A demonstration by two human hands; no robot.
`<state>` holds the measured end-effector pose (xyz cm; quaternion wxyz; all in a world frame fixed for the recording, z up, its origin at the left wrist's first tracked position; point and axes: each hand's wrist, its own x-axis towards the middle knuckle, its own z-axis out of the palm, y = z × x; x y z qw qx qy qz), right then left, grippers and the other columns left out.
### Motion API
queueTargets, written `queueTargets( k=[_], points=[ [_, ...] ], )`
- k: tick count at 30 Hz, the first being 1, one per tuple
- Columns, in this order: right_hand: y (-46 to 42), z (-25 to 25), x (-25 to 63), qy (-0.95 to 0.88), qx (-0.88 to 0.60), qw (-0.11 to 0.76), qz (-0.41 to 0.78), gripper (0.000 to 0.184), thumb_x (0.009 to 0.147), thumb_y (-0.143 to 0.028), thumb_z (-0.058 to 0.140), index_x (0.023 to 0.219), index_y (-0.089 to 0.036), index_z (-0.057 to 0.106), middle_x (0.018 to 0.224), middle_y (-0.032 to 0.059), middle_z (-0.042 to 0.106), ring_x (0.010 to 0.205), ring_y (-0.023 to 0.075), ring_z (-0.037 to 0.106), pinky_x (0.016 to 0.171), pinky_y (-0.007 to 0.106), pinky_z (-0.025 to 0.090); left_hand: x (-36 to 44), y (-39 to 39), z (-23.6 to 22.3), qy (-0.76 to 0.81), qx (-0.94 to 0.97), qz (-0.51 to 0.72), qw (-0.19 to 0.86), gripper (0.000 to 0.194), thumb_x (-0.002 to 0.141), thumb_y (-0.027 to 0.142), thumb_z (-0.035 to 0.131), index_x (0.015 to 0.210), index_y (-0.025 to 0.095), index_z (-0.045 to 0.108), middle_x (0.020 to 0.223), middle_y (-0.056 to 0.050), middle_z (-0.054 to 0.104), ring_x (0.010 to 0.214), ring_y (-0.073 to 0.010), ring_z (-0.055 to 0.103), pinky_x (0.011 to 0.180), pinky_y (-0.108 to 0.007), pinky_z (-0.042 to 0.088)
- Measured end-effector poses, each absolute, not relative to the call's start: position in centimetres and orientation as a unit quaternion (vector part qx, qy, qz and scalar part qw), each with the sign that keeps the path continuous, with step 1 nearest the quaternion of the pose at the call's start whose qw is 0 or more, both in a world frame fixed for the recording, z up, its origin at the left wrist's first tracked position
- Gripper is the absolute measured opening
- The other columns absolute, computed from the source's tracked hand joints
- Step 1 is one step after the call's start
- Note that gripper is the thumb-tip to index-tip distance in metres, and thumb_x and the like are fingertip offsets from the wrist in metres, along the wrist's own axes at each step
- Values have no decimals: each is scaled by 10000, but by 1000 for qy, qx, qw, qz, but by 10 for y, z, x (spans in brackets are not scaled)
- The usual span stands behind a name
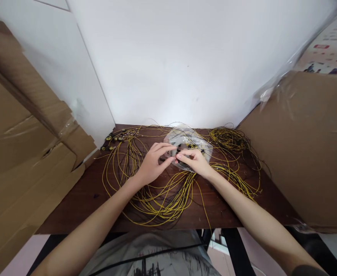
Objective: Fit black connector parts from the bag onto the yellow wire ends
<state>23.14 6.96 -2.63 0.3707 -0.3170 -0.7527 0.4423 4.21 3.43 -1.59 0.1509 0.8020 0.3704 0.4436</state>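
Over a clear plastic bag (185,132) my two hands meet at the fingertips. My left hand (156,163) curves its thumb and fingers in a loose pinch toward a small dark spot between the hands. On the other side, my right hand (196,161) is closed in a pinch, thumb against fingers. What lies between the fingertips is too small to make out. Small black and yellow pieces show in the bag. Below the hands a bundle of yellow and black wires (168,211) loops across the brown table (79,207).
A coiled heap of wires (228,138) lies at the back right. Small dark connectors (109,142) on wire ends sit at the back left. Cardboard (27,153) leans on the left, and a large cardboard box (309,153) stands on the right. A white wall (180,69) bounds the back.
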Motion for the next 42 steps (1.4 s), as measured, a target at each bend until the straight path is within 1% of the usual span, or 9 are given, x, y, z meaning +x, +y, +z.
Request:
queueTargets(
  k=[4,7,12,17,25,29,34,37,42],
  points=[
    [72,-30,233,-735,-338,384,444,306,822,-410,566,766,-145,708,757,48,691,732,160,613,724,272,458,9,27,10,388,840,346,157,308,878,153,447,1147,227,579,1186,-62,558,1115,-187,493,984,-399,395],
    [73,-31,232,-727,-342,389,450,307,822,-408,566,778,-140,710,743,48,692,732,161,619,728,274,462,-33,19,20,443,853,236,140,479,846,73,387,1274,268,482,1195,-50,542,1109,-191,499,978,-399,407],
    [73,-30,232,-716,-342,393,465,309,824,-408,564,756,-142,706,751,43,690,724,151,620,727,266,461,-101,6,2,541,828,125,76,631,702,-12,360,1273,225,485,1284,-84,449,1185,-255,452,1010,-455,388],
    [71,-28,232,-709,-335,401,474,291,825,-392,567,742,-143,694,738,35,683,723,139,615,738,257,453,-123,-6,-20,564,818,97,65,758,615,-40,356,1315,244,421,1408,-71,312,1287,-271,360,1038,-441,375],
    [68,-28,228,-718,-341,384,470,304,814,-412,578,729,-145,693,737,36,686,708,146,614,697,255,459,-106,20,-20,513,852,107,4,589,790,40,354,1357,198,377,1436,-87,339,1325,-239,309,1090,-445,288],
    [69,-30,228,-740,-344,380,435,307,831,-409,555,742,-148,691,747,39,682,714,152,606,693,264,450,-91,44,-15,468,881,59,34,651,797,72,426,1411,225,275,1501,-51,240,1397,-233,135,1122,-463,190],
    [67,-28,228,-803,-350,382,295,253,841,-358,558,749,-160,686,758,49,669,738,164,570,720,296,425,-77,67,-15,434,896,13,87,719,788,26,385,1442,239,173,1524,-21,168,1412,-206,14,1130,-466,101],
    [64,-27,227,-828,-333,371,258,245,849,-348,552,737,-167,674,731,44,658,723,161,545,714,303,414,-73,75,-15,418,903,13,98,716,773,10,376,1435,226,212,1496,-42,256,1402,-209,109,1125,-456,118],
    [60,-24,225,-837,-323,363,252,249,849,-359,553,719,-175,659,708,40,643,710,162,526,714,310,404,-69,81,-13,411,906,52,86,541,769,42,426,1281,201,505,1147,-104,533,1090,-219,485,952,-375,384]
  ],
)
